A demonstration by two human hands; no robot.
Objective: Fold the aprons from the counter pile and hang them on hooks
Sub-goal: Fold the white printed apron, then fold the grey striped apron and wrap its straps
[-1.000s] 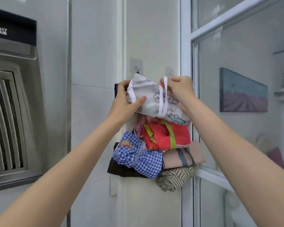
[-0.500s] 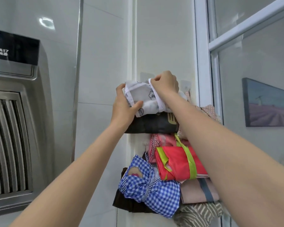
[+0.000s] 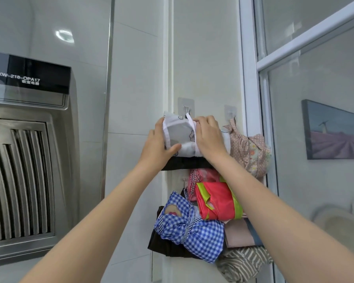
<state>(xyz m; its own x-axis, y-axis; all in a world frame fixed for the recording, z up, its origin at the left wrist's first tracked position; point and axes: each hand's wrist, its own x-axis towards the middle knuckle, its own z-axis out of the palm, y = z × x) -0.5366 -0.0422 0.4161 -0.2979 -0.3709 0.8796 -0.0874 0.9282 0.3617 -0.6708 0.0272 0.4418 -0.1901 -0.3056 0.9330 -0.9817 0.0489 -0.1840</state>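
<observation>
At the far left a steel range hood (image 3: 27, 160) is running off the frame edge, its black panel reading "CXW-218-OPA17" above a line of small characters too fine to read. Moving right, the left hand (image 3: 156, 148) is gripping the left end of a folded white printed apron (image 3: 180, 135), thumb across the front and fingers curling out of sight behind the bundle. The apron is sitting high on the white wall, just under the left adhesive hook (image 3: 186, 108); its strap seems to be reaching the hook, though the contact is hard to make out. The right hand (image 3: 208, 137) is covering the apron's right half, fingers curled over the strap and hiding the cartoon print. Below, a dark folded apron (image 3: 184, 163), a blue gingham apron (image 3: 190, 231) and a red apron with lime trim (image 3: 215, 203) are hanging, partly overlapped. Right of them, a pink dotted apron (image 3: 247, 150) is hanging from the right hook (image 3: 230, 113) beside the window frame (image 3: 251, 78).
</observation>
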